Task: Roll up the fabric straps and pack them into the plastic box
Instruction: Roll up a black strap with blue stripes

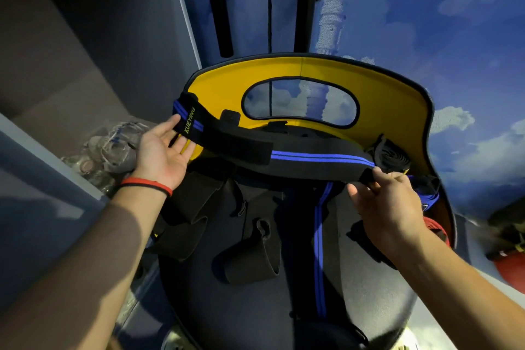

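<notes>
Right fingers (pixel 383 175), perhaps curled, behind strap (pixel 312 163).

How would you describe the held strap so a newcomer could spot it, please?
Find the curved yellow panel with the oval window. Stretched before it, between the left hand and right hand, is a black, blue-striped strap. Unlike the straps lying below, it bears yellow-green lettering.

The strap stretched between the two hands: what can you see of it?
The strap is black woven-looking fabric with two blue stripes lengthwise, a black patch near the middle and yellow-green lettering at one end. It is unrolled. Straight fingers of the left hand support that end; the right hand pinches the other.
</notes>
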Tool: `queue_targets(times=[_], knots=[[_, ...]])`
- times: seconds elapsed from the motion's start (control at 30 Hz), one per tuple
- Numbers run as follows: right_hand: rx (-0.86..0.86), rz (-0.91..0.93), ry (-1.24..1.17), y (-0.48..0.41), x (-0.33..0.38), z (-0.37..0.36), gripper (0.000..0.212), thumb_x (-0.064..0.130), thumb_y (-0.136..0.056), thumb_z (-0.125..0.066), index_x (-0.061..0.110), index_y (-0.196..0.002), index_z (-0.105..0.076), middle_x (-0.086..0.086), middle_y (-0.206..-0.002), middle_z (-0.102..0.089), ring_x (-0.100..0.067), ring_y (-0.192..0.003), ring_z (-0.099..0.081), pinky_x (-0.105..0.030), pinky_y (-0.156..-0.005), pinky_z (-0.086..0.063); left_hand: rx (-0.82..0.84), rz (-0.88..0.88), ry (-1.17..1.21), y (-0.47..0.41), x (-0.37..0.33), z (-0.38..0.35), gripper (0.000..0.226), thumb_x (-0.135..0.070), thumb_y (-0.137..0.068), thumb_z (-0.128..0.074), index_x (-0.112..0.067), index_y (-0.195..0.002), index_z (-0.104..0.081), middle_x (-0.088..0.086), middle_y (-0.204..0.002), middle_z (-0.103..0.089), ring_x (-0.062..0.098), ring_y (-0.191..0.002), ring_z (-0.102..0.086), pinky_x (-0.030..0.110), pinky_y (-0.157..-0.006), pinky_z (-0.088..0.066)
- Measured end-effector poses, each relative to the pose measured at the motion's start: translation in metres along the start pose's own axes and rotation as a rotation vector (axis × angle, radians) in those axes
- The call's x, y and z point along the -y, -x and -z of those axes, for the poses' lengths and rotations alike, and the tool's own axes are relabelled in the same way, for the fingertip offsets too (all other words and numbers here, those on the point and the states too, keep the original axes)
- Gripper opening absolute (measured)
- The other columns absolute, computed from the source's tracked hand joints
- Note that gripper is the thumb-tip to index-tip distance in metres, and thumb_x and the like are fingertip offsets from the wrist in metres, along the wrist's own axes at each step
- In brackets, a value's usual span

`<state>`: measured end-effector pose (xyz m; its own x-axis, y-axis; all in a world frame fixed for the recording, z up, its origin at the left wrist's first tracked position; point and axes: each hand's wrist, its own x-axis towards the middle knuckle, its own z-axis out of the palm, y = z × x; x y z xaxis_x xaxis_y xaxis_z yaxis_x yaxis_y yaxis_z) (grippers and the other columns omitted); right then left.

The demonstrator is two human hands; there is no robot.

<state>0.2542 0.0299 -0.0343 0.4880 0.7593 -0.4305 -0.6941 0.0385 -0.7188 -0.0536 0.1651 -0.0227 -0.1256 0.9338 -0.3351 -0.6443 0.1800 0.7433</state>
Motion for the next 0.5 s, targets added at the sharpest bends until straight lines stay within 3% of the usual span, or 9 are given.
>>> queue_targets(times=[0.1,0.2,0.37,0.5], knots=[[0.044,0.036,0.125,-0.002,-0.007,-0.002,0.028,0.003,-0.104,-0.049,0.021,-0.087,-0.037,-0.003,-0.075,-0.042,-0.014,-0.063,-0.05,-0.029,-0.065,-0.062,-0.017,-0.034,-0.084,-0.005,-0.001,0.007,0.033,-0.008,-0.095,-0.055,-0.009,-0.128,-0.062,0.008,-0.131,-0.066,0.022,-0.111,-0.07,0.037,-0.102,-0.052],[0.16,0.092,0.266,0.003,-0.015,-0.004,0.035,-0.013,-0.098,-0.043,0.022,-0.09,-0.04,-0.002,-0.072,-0.039,-0.013,-0.06,-0.043,-0.029,-0.066,-0.062,0.023,-0.134,-0.332,-0.004,0.002,0.009,0.032,-0.002,-0.1,-0.044,-0.008,-0.122,-0.067,0.008,-0.125,-0.07,0.021,-0.114,-0.069,0.04,-0.106,-0.05],[0.238,0.06,0.356,0.011,-0.031,-0.01,0.034,-0.012,-0.096,-0.05,0.015,-0.115,-0.059,-0.009,-0.091,-0.057,-0.013,-0.071,-0.057,-0.03,-0.07,-0.061,0.121,-0.216,-0.504,0.006,0.008,0.006,0.031,0.002,-0.098,-0.047,-0.009,-0.113,-0.072,0.009,-0.12,-0.072,0.022,-0.115,-0.068,0.04,-0.103,-0.051],[0.392,0.072,0.543,0.029,-0.031,-0.017,0.035,-0.016,-0.094,-0.045,0.005,-0.108,-0.068,-0.016,-0.096,-0.068,-0.02,-0.088,-0.066,-0.029,-0.07,-0.061,0.167,-0.222,-0.476,0.008,0.009,0.004,0.022,0.0,-0.097,-0.055,-0.01,-0.107,-0.071,0.009,-0.115,-0.074,0.022,-0.112,-0.07,0.036,-0.094,-0.055]])
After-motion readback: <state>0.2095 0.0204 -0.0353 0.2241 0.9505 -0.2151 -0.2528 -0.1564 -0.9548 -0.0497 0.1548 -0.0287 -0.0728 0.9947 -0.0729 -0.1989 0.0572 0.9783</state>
